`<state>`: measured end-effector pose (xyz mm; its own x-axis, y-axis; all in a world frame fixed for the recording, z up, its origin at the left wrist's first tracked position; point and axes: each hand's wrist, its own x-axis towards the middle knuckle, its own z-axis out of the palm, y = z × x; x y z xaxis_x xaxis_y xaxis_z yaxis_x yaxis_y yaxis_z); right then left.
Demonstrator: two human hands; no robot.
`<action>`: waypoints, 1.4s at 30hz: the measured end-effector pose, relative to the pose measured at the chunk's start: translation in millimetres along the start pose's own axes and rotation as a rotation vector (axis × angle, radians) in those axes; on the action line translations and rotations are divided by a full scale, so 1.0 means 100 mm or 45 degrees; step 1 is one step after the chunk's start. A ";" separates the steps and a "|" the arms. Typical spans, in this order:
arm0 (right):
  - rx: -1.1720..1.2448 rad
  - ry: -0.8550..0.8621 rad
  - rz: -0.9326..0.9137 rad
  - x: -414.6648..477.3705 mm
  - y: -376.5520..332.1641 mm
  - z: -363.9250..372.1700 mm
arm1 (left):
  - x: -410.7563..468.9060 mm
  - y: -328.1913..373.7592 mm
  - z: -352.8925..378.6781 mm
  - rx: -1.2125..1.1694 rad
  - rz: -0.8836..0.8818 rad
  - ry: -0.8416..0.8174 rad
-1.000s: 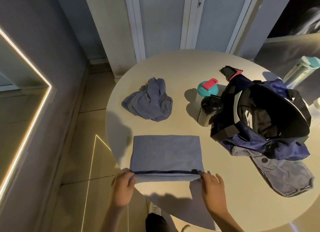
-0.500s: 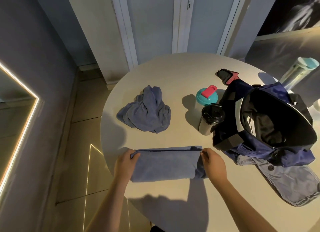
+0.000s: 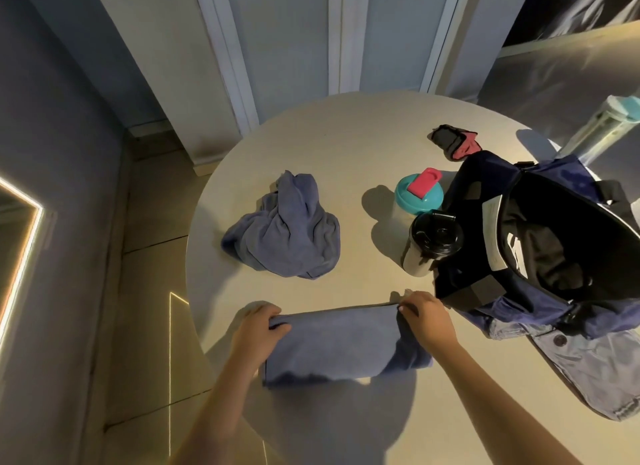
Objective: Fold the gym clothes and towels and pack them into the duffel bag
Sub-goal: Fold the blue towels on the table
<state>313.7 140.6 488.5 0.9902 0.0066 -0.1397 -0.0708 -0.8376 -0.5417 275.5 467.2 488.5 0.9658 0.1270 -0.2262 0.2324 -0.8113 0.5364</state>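
A round, pale beige table (image 3: 346, 135) stands on a tiled floor in front of light panelled doors. At its near left edge lies a folded slate-blue terry towel (image 3: 332, 343), a flat rectangle with its long side running across the edge. The left hand (image 3: 258, 329) grips the towel's far left corner with curled fingers, and the right hand (image 3: 427, 320) pinches its far right corner in the same way; both forearms reach in from the near edge.

Toward the left middle of the table a second slate-blue towel (image 3: 287, 232) sits crumpled in a heap, well apart from the folded one. On the right side stands an open navy nylon duffel bag (image 3: 540, 308), its dark mouth gaping upward, resting partly on a grey-blue garment (image 3: 595, 371) at the near right edge. Just beside the bag's left wall stand a clear shaker with a teal lid and pink cap (image 3: 419, 192) and a black-lidded tumbler (image 3: 433, 241).
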 end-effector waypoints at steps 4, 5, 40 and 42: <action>-0.166 -0.199 0.008 -0.03 0.05 -0.01 | -0.01 -0.01 -0.02 0.045 0.034 -0.082; -0.182 -0.243 0.052 -0.04 0.05 -0.01 | -0.02 0.01 -0.03 0.067 0.054 -0.100; 0.273 -0.127 0.526 -0.96 0.08 -0.18 | -0.69 0.34 0.31 -0.132 -0.248 0.287; 0.296 -0.117 0.556 -0.94 0.08 -0.18 | -0.60 0.35 0.30 -0.133 -0.334 0.235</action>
<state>222.5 123.6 511.8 0.8483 -0.2607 -0.4610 -0.5114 -0.6292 -0.5852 222.6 414.2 496.4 0.8739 0.4326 -0.2219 0.4771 -0.6755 0.5622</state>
